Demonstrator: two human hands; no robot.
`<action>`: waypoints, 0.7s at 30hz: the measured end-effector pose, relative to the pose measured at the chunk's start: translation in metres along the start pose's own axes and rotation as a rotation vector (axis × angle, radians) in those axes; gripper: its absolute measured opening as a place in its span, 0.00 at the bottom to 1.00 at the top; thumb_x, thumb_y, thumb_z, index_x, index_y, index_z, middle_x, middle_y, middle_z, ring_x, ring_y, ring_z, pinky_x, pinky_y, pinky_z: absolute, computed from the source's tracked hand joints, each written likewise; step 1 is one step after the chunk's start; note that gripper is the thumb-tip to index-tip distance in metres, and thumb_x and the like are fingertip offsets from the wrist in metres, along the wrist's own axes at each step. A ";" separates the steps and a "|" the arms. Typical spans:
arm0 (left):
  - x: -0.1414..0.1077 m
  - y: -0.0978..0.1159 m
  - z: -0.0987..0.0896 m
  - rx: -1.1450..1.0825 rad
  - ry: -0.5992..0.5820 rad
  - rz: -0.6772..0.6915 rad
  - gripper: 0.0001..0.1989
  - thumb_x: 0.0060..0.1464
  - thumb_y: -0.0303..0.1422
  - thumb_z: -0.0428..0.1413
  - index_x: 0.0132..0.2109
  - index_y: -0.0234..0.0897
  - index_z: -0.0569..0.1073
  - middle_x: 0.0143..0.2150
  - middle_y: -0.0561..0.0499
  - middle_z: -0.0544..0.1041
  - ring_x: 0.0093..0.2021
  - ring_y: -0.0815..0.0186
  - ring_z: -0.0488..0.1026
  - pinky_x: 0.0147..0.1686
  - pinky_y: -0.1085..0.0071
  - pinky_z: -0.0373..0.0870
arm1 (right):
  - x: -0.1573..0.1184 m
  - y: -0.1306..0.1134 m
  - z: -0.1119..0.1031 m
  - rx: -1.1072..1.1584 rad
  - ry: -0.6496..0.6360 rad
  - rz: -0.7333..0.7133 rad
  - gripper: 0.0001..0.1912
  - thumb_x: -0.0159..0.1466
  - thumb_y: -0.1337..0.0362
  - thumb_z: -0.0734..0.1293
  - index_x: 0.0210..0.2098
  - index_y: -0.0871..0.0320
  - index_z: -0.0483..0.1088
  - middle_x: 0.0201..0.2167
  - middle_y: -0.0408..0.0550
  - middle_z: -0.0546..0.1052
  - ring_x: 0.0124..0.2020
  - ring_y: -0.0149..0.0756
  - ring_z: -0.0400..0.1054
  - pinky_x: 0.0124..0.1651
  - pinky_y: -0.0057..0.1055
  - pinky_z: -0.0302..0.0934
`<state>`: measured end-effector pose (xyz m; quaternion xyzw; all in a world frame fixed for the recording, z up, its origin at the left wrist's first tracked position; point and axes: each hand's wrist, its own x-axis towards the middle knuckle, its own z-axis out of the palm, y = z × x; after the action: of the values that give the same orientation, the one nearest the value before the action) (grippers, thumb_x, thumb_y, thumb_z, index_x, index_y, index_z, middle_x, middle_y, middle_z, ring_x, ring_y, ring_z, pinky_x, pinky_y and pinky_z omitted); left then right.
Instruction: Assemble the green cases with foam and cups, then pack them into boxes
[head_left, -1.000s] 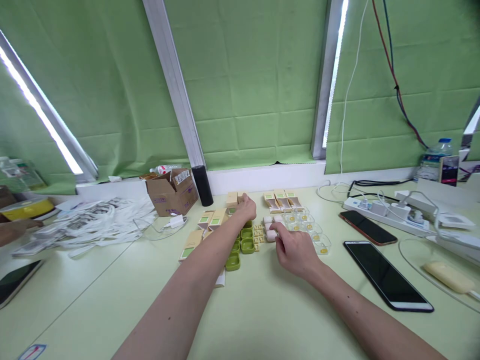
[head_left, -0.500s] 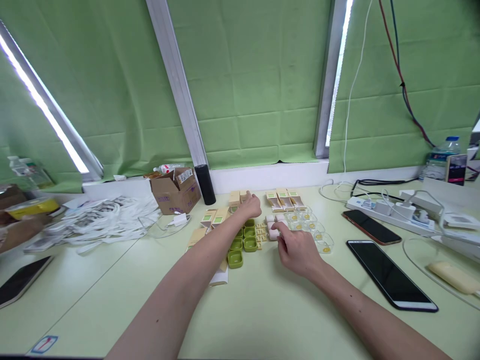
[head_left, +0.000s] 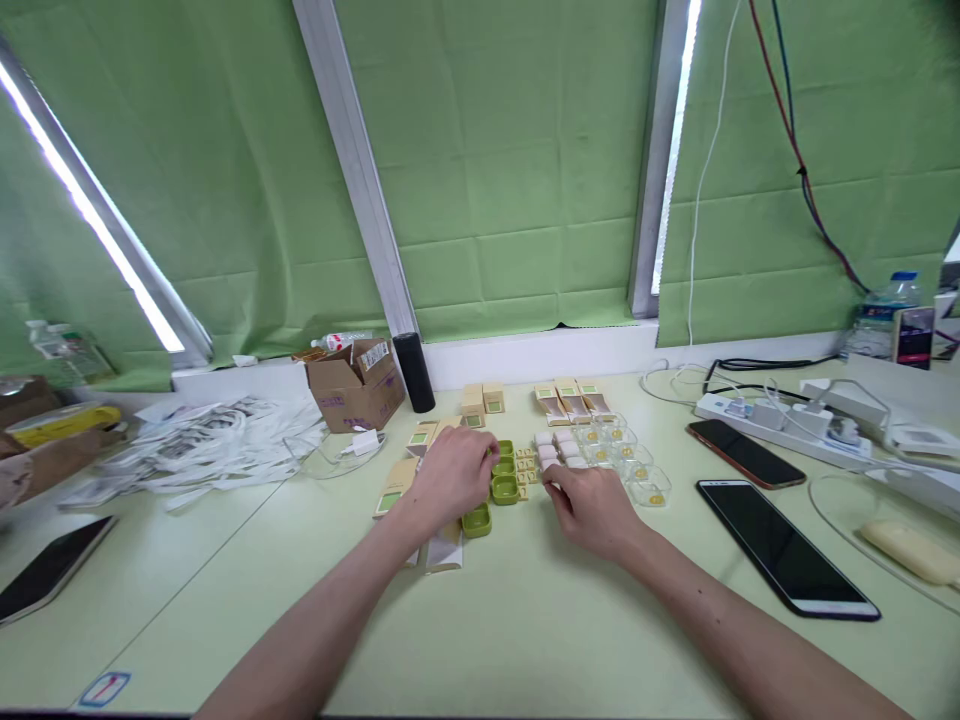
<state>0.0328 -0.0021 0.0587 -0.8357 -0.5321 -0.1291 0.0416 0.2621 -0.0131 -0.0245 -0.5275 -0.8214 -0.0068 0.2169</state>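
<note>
My left hand (head_left: 459, 468) is curled, fingers pointing down, over the left side of the small square green dishes (head_left: 505, 489). Whatever its fingertips hold, if anything, is hidden. My right hand (head_left: 592, 502) bends its fingers together at the near edge of several pinkish-white rounded blocks (head_left: 548, 453); I cannot make out anything in the pinch. Between the hands lie small yellowish square pieces (head_left: 523, 478) in columns. Clear plastic cups with yellow centres (head_left: 624, 452) stand beyond my right hand. Flattened tan cartons with green labels (head_left: 396, 484) lie beside my left hand.
More tan cartons (head_left: 571, 400) lie at the back. Left are a brown cardboard box (head_left: 356, 392), a black cylinder (head_left: 413, 372) and piled white cables (head_left: 225, 445). Right are a large phone (head_left: 784, 548), a smaller phone (head_left: 745, 452) and a power strip (head_left: 784, 428).
My left hand has drawn back from the cartons at the rear to the green dishes, moving nearer and left. My right hand stays by the pinkish-white blocks, barely shifted.
</note>
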 end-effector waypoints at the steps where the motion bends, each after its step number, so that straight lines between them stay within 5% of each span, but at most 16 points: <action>1: -0.012 0.000 -0.001 0.032 -0.034 -0.001 0.13 0.66 0.29 0.51 0.40 0.39 0.81 0.39 0.45 0.85 0.42 0.53 0.81 0.49 0.57 0.72 | 0.000 -0.001 0.001 0.000 -0.005 -0.004 0.08 0.69 0.71 0.64 0.41 0.54 0.75 0.31 0.46 0.84 0.28 0.36 0.72 0.32 0.32 0.40; 9: -0.062 0.000 0.021 0.216 -0.225 0.073 0.11 0.63 0.28 0.56 0.31 0.37 0.77 0.31 0.42 0.82 0.36 0.51 0.80 0.41 0.59 0.65 | -0.001 -0.002 0.008 0.008 -0.001 -0.030 0.09 0.69 0.70 0.64 0.40 0.55 0.76 0.30 0.47 0.84 0.27 0.36 0.71 0.31 0.32 0.40; 16: -0.071 -0.012 0.050 0.108 -0.113 0.038 0.10 0.57 0.26 0.61 0.28 0.38 0.74 0.27 0.45 0.77 0.32 0.55 0.76 0.42 0.60 0.62 | -0.001 -0.003 0.009 0.016 0.005 -0.042 0.09 0.69 0.71 0.64 0.38 0.55 0.76 0.29 0.47 0.84 0.27 0.36 0.72 0.31 0.31 0.41; 21: -0.071 -0.014 0.054 0.150 -0.057 0.107 0.11 0.55 0.22 0.59 0.27 0.37 0.72 0.26 0.46 0.76 0.30 0.57 0.74 0.40 0.60 0.59 | -0.001 -0.002 0.011 0.018 0.024 -0.048 0.08 0.68 0.71 0.65 0.39 0.55 0.76 0.29 0.46 0.84 0.27 0.37 0.73 0.30 0.32 0.41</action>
<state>0.0005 -0.0474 -0.0124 -0.8610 -0.4957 -0.0626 0.0955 0.2569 -0.0127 -0.0342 -0.5053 -0.8313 -0.0110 0.2313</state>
